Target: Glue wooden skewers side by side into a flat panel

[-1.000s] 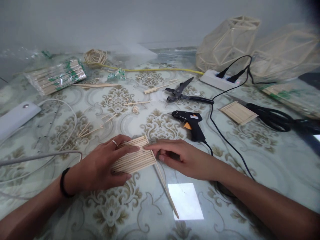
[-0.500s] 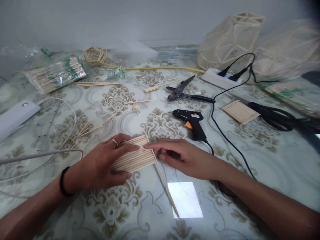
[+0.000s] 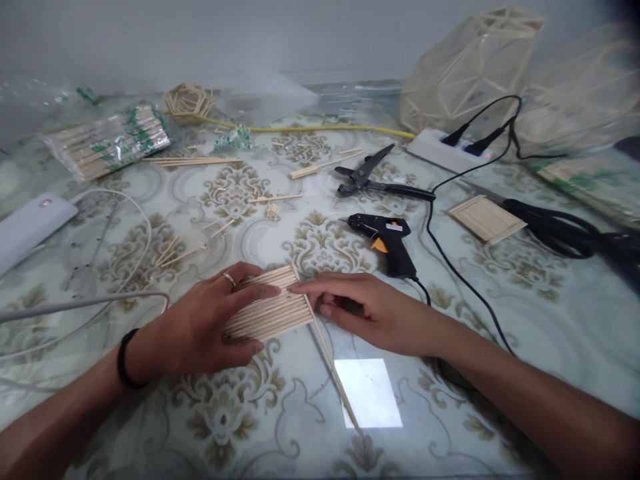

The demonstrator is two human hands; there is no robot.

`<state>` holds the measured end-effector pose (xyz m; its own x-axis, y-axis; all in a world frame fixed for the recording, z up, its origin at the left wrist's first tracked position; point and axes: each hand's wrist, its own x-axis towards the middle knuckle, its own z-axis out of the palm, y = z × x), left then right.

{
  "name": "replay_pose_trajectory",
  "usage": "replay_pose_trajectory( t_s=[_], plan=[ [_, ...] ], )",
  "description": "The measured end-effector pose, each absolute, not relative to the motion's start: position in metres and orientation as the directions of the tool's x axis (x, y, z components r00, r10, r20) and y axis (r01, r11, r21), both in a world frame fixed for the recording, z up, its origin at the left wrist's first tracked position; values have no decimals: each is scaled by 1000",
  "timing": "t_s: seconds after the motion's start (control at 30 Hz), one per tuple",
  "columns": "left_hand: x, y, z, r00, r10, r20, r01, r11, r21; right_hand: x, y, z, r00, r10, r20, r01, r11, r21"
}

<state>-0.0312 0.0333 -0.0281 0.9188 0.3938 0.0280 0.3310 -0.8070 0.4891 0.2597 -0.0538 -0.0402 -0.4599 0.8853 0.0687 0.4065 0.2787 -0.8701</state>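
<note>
A small flat panel of wooden sticks, laid side by side, rests on the table. My left hand grips it, fingers over the top and far edge and thumb along the near edge. One longer wooden stick lies across the panel's right end and sticks out toward me. At that end my right hand presses with its index finger where the stick crosses the panel. Its other fingers are curled, and their tips are partly hidden. Beyond my right hand lies a black glue gun with an orange trigger.
Farther back are cutting pliers, a white power strip, black scissors and a finished stick panel. Loose sticks and a bag of sticks lie left. The glue gun's black cord runs along the right.
The whole view has shifted slightly. Both hands stay in nearly the same place on the panel, and the crosswise stick keeps its position.
</note>
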Motion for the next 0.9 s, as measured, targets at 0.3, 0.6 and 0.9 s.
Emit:
replay_pose_trajectory(
  t_s=[0.3, 0.6, 0.9],
  plan=[
    [-31, 33, -28, 920, 392, 25, 333, -812, 480, 261, -55, -42, -461, 886, 55, 427, 276, -861],
    [-30, 34, -29, 917, 394, 52, 325, -819, 472, 260, -55, -43, -462, 885, 55, 425, 275, -862],
    [-31, 34, -32, 917, 395, 53, 325, -817, 476, 261, -55, -43, -453, 889, 63, 433, 281, -857]
  ],
)
